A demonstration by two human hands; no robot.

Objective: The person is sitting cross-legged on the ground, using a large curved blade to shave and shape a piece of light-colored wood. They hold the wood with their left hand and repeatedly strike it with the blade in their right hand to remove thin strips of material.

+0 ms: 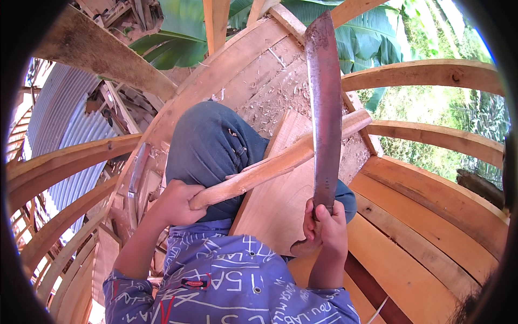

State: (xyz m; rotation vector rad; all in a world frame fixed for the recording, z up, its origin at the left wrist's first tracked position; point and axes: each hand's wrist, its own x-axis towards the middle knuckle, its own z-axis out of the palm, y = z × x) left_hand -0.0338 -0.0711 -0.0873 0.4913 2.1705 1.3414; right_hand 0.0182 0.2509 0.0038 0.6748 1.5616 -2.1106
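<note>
The left hand (182, 204) is closed around the near end of a pale, barked-off wooden stick (259, 177), gently bowed, with splintery fibres lifting along its upper side. The stick slants across a broad, smooth board (288, 197), from beyond its left edge to past its far edge. The right hand (329, 224) is wrapped around the handle of a machete (325, 108), thumb toward the blade; the handle is mostly hidden by the fingers. The long blade stands upright near the board's right side, rust-brown and blotched, brighter along its left edge. It hides part of the stick; whether they touch, I cannot tell.

Around them, from the left: corrugated metal sheets (67, 116), curved timber ribs (75, 156), a dark-trousered knee (210, 143) beside the board's left edge, curly shavings (264, 94) strewn over planking, broad green leaves (372, 40), and orange-brown planks (421, 232).

The purple-blue shirt (226, 270) carries white lettering and a small red patch; tiny marks sit on the blade near the handle.
</note>
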